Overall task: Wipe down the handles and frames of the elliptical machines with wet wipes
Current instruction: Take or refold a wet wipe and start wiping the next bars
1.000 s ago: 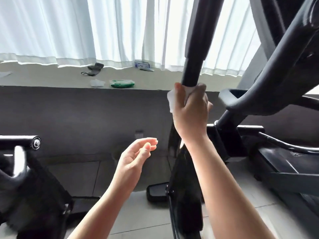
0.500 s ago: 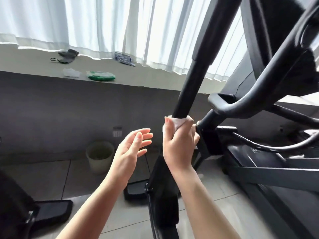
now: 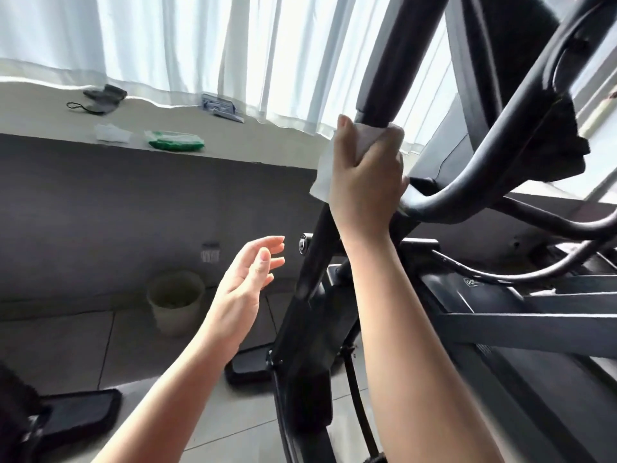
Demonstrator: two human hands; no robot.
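On black upright bar (image 3: 390, 58): right hand (image 3: 364, 182) grips wipe (image 3: 369, 137), seemingly wrapped.

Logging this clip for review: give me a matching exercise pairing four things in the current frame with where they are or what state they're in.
Things:
1. wet wipe
2. left hand
3. green wipe pack
4. pale bin

Places or states:
A. lying on the window ledge
B. standing on the tiled floor by the wall
C. wrapped round the black elliptical handle bar, held by the right hand
D. open in mid-air, holding nothing

Pairs: 1-C, 2-D, 3-A, 4-B
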